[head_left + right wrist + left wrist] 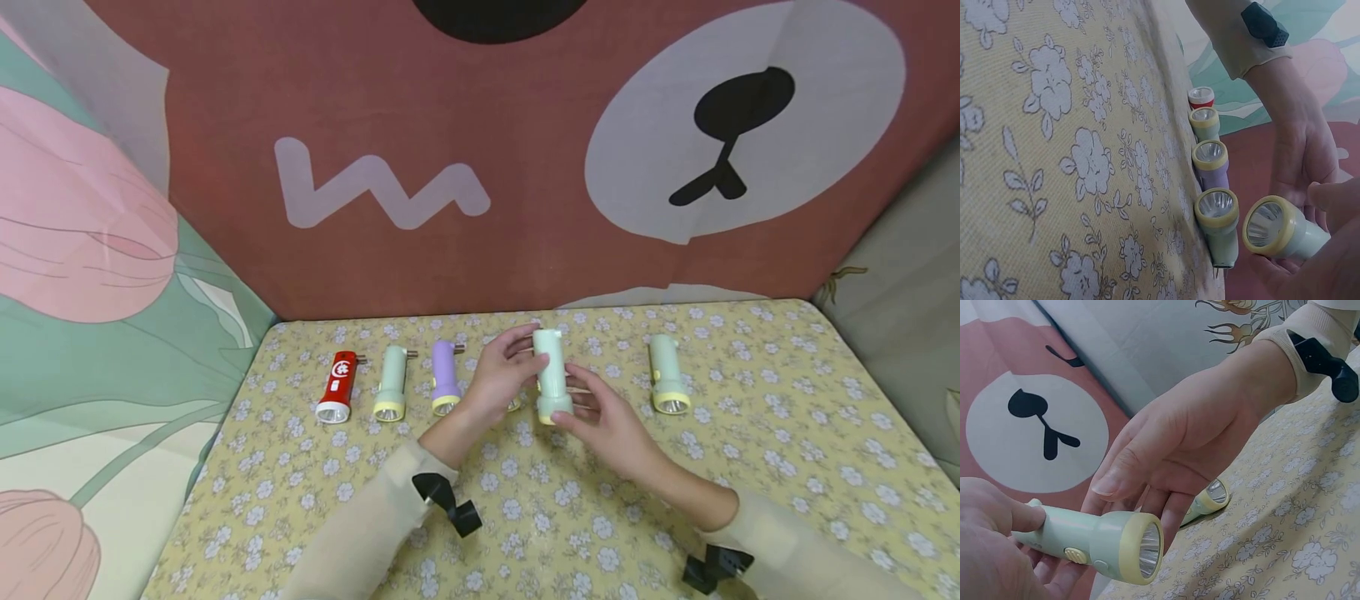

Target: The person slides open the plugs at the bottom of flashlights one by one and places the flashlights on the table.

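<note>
A pale green flashlight (552,375) with a yellow rim is held upright above the table in the head view. My left hand (498,375) pinches its upper body between thumb and fingers. In the left wrist view, the same flashlight (1079,534) shows a yellow switch and a clear lens. My right hand (611,425) is beside the lower end, its fingers fairly straight and reaching behind the flashlight. Its thumb stands a little apart from the barrel in the left wrist view. Whether those fingers touch the flashlight is hard to tell.
On the flowered tablecloth (510,517) a red flashlight (340,387), a green flashlight (392,383) and a purple flashlight (445,379) lie in a row. Another green flashlight (1217,225) is mostly hidden behind my left hand in the head view. One green flashlight (667,375) lies at right.
</note>
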`<state>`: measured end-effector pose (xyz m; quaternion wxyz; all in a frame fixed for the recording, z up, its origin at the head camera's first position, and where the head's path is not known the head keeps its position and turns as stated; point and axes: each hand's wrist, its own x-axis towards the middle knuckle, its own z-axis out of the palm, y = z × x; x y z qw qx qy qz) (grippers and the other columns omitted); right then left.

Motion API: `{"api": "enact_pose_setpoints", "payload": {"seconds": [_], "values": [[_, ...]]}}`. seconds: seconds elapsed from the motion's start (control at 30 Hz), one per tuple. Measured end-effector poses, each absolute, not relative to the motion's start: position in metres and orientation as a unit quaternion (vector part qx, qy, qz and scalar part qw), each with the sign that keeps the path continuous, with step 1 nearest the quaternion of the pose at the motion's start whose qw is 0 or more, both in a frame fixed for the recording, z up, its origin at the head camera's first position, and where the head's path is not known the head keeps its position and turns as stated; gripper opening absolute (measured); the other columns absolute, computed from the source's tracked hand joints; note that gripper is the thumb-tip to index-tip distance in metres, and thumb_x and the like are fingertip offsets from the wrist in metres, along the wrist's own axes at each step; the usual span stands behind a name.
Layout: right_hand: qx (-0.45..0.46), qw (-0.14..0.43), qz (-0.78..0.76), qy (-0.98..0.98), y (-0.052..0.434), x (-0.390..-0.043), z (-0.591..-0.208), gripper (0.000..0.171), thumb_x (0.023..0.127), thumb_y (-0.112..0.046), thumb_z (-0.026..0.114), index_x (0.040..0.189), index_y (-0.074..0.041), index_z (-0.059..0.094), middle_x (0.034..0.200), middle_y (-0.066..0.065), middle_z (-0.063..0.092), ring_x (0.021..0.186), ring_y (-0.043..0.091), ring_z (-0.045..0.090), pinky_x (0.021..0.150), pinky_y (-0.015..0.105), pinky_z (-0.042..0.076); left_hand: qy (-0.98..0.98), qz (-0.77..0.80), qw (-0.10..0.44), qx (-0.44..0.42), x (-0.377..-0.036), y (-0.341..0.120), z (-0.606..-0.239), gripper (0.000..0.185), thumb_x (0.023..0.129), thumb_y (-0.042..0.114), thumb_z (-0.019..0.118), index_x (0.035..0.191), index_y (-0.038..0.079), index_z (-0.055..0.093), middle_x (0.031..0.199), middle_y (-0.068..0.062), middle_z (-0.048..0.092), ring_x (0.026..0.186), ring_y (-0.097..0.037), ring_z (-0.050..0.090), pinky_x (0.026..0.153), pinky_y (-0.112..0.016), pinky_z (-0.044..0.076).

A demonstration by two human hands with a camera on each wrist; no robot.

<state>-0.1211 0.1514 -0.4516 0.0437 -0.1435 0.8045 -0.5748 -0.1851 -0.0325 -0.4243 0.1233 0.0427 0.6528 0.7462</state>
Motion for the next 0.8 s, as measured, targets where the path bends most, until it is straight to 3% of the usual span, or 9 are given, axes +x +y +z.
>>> {"api": "enact_pose_setpoints", "payload": {"seconds": [0.17, 0.47, 0.63, 0.8], "values": [[-0.137, 0.045, -0.583, 0.799, 0.1507, -0.1223, -0.4518, 0.066, 0.099, -0.015, 0.070, 0.154, -0.001, 0.036, 0.139, 0.025, 0.055, 0.123, 0.041, 0.059, 0.102, 0.046, 0.052, 0.668, 0.733, 0.114, 0.060, -0.1841, -0.0326, -0.4230, 0.053, 0.096, -0.001, 0.067, 0.146, 0.007, 0.053, 0.135, -0.015, 0.061, 0.119, -0.027, 0.063, 0.080, -0.032, 0.055], [-0.136, 0.043, -0.588, 0.796, 0.1506, -0.1253, -0.4572, 0.065, 0.099, -0.014, 0.070, 0.153, 0.000, 0.038, 0.134, 0.021, 0.058, 0.123, 0.036, 0.059, 0.102, 0.044, 0.053, 0.689, 0.711, 0.096, 0.105, -0.1803, -0.0322, -0.4221, 0.051, 0.095, -0.003, 0.068, 0.143, 0.006, 0.055, 0.134, -0.015, 0.061, 0.122, -0.029, 0.061, 0.094, -0.037, 0.056], [-0.137, 0.036, -0.585, 0.799, 0.1508, -0.1274, -0.4603, 0.063, 0.098, -0.014, 0.071, 0.152, -0.001, 0.040, 0.133, 0.019, 0.060, 0.123, 0.035, 0.058, 0.100, 0.046, 0.054, 0.695, 0.703, 0.086, 0.125, -0.1802, -0.0329, -0.4227, 0.050, 0.095, -0.004, 0.068, 0.143, 0.005, 0.055, 0.134, -0.017, 0.062, 0.121, -0.030, 0.061, 0.095, -0.036, 0.056], [-0.134, 0.030, -0.587, 0.798, 0.1505, -0.1286, -0.4606, 0.062, 0.097, -0.012, 0.072, 0.150, -0.001, 0.043, 0.132, 0.018, 0.060, 0.122, 0.034, 0.059, 0.097, 0.038, 0.056, 0.699, 0.697, 0.084, 0.136, -0.1802, -0.0343, -0.4228, 0.050, 0.096, -0.002, 0.067, 0.143, 0.006, 0.054, 0.134, -0.014, 0.061, 0.121, -0.028, 0.060, 0.096, -0.037, 0.056]]}}
